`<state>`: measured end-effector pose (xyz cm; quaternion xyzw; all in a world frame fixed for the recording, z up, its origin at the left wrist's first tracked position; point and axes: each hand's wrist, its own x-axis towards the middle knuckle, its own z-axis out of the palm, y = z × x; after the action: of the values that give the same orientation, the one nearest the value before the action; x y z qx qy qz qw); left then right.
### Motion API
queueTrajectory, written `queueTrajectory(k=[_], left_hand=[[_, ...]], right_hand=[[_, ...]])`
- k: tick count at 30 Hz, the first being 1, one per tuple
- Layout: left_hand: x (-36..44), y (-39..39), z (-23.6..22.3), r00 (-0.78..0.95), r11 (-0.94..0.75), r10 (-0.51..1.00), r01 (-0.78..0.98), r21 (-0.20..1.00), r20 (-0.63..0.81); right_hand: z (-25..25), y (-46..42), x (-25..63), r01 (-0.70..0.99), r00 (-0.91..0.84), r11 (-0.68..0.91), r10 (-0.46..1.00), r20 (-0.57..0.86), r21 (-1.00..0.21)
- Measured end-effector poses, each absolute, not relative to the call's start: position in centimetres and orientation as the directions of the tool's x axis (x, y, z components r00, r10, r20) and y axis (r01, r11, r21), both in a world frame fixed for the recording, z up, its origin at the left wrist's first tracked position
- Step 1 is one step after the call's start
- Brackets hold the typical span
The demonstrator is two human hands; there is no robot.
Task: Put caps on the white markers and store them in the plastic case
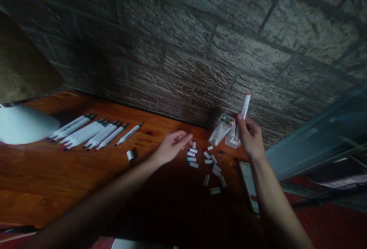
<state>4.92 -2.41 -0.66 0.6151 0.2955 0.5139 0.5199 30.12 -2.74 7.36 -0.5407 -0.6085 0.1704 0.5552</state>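
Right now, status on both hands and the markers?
Right hand gripping white marker, near upright. Left hand beside loose caps. More markers lying at left. Phone beside right forearm.

My left fingers (185,140): bare worktop (150,144) leftward, then a lone marker (129,134) and single cap (130,155) in the way. Rightward: scattered caps (208,161) obstruct; beyond, the transparent holder (219,130) and wall (186,57) block.

Dim light is falling unevenly, heavy shadow is blackening part of the worktop (172,197), and blur is softening details.
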Motion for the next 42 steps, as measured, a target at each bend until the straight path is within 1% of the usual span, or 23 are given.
queueTrajectory(k=[2, 4, 7, 11, 13, 16, 18, 20, 23, 25, 27, 29, 32, 34, 36, 39, 42], left_hand=[[4.9, -2.2, -0.7, 0.287, -0.294, 0.900, -0.159, 0.943, 0.329], [4.8, -2.1, -0.8, 0.283, -0.296, 0.901, -0.154, 0.943, 0.329], [4.8, -1.8, -0.9, 0.259, -0.304, 0.907, -0.139, 0.942, 0.331], [4.5, -1.3, -1.2, 0.209, -0.325, 0.916, -0.114, 0.939, 0.342], [4.3, -1.1, -1.4, 0.198, -0.334, 0.917, -0.093, 0.938, 0.346], [4.2, -0.9, -1.6, 0.202, -0.350, 0.914, -0.051, 0.935, 0.353], [4.3, -0.9, -1.7, 0.207, -0.365, 0.910, -0.010, 0.931, 0.359], [4.5, -1.1, -1.8, 0.212, -0.386, 0.906, 0.051, 0.921, 0.367], [5.0, -1.7, -2.1, 0.218, -0.417, 0.901, 0.187, 0.890, 0.376], [5.0, -1.8, -2.3, 0.212, -0.421, 0.905, 0.314, 0.851, 0.369], [4.5, -1.8, -2.1, 0.204, -0.402, 0.915, 0.459, 0.792, 0.347], [3.1, -1.4, -1.5, 0.170, -0.344, 0.937, 0.602, 0.720, 0.305], [-0.2, -0.3, 0.4, 0.036, -0.160, 0.977, 0.775, 0.612, 0.209], [-2.6, 0.7, 1.6, -0.072, -0.008, 0.989, 0.840, 0.543, 0.126], [-4.7, 1.6, 2.3, -0.145, 0.102, 0.988, 0.861, 0.498, 0.048], [-6.6, 2.3, 2.5, -0.175, 0.167, 0.984, 0.847, 0.504, -0.033], [-6.9, 2.1, 2.3, -0.105, 0.127, 0.992, 0.783, 0.609, -0.072]], right_hand=[[9.8, -0.5, 31.7, 0.596, 0.241, 0.358, 0.774, 0.586, -0.719], [11.1, 1.4, 32.7, 0.765, 0.215, 0.260, 0.759, 0.615, -0.589], [10.9, 2.8, 33.3, 0.843, 0.210, 0.152, 0.790, 0.576, -0.516], [8.9, 2.7, 32.7, 0.872, 0.209, 0.080, 0.832, 0.514, -0.482], [8.4, 2.2, 32.6, 0.875, 0.213, 0.072, 0.832, 0.513, -0.479], [8.3, 1.3, 32.7, 0.866, 0.200, 0.111, 0.818, 0.539, -0.488], [8.3, 0.5, 32.6, 0.854, 0.202, 0.146, 0.792, 0.577, -0.500], [7.8, -0.8, 32.1, 0.834, 0.236, 0.186, 0.732, 0.640, -0.519], [5.8, -3.2, 30.4, 0.770, 0.309, 0.297, 0.600, 0.738, -0.565], [3.6, -4.7, 29.2, 0.714, 0.339, 0.350, 0.586, 0.736, -0.607], [1.3, -5.9, 28.3, 0.699, 0.349, 0.346, 0.598, 0.721, -0.626], [-0.7, -6.5, 27.9, 0.701, 0.334, 0.336, 0.624, 0.707, -0.628], [-2.1, -6.9, 27.7, 0.714, 0.272, 0.336, 0.675, 0.685, -0.614], [-2.2, -6.9, 27.7, 0.714, 0.252, 0.327, 0.706, 0.662, -0.619], [-2.0, -6.8, 27.6, 0.705, 0.241, 0.324, 0.727, 0.643, -0.631], [-1.7, -6.6, 27.2, 0.687, 0.213, 0.343, 0.748, 0.628, -0.641], [-1.8, -6.5, 27.0, 0.675, 0.184, 0.349, 0.774, 0.606, -0.650]])
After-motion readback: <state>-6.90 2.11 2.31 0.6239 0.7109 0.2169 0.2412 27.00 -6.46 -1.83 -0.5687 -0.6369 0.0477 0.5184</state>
